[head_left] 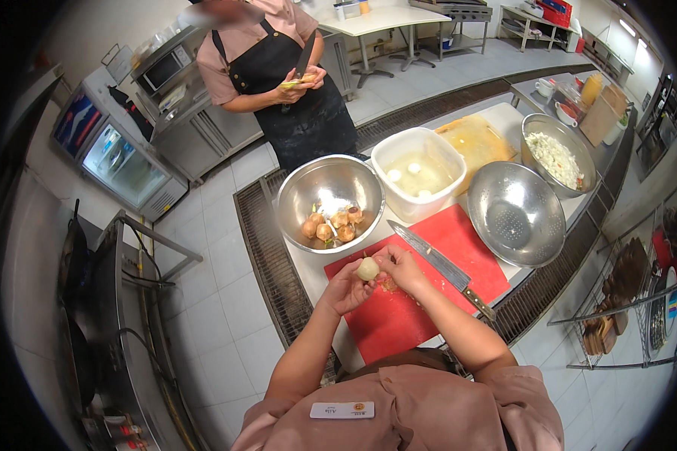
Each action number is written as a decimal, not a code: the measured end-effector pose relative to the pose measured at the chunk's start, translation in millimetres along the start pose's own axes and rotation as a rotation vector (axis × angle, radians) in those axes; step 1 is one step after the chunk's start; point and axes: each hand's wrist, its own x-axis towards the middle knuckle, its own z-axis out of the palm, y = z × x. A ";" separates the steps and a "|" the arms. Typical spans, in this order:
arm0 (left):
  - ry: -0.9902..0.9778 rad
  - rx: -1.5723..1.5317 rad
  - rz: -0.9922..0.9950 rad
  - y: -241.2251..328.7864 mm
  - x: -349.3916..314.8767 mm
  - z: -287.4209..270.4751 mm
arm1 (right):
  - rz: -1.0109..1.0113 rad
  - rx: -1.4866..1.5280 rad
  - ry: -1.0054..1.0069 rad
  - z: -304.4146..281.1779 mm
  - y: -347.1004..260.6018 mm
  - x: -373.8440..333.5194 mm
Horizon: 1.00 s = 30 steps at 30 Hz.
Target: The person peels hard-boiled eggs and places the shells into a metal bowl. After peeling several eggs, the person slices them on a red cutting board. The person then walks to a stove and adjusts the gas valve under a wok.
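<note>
Head view: red board (462, 244) as reference. Steel bowl (299, 189), beyond it to the left: brown-skinned onions (323, 231), likely pending. White tub (408, 209) beyond: pale onions (393, 175), likely done. Over board: left hand (346, 291), fingers curled round bare-looking onion (368, 269); right hand (400, 269), fingers bent beside it, grip unclear.

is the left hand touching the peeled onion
Touching: the head view shows the left hand cradling the peeled onion, with no gap between them.
</note>
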 end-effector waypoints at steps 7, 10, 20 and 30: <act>0.259 0.628 0.286 -28.8 10.3 22.5 | -0.476 -0.962 0.296 4.2 -12.9 -15.3; 0.266 0.633 0.258 -27.3 8.6 25.6 | -0.490 -0.931 0.320 1.4 -10.1 -12.9; 0.073 0.376 0.283 -15.0 -3.3 14.8 | -0.162 -0.810 0.414 -25.6 -0.5 -7.4; 0.147 0.398 0.349 -20.2 11.9 1.6 | -0.268 -0.504 0.154 -8.0 4.1 -5.0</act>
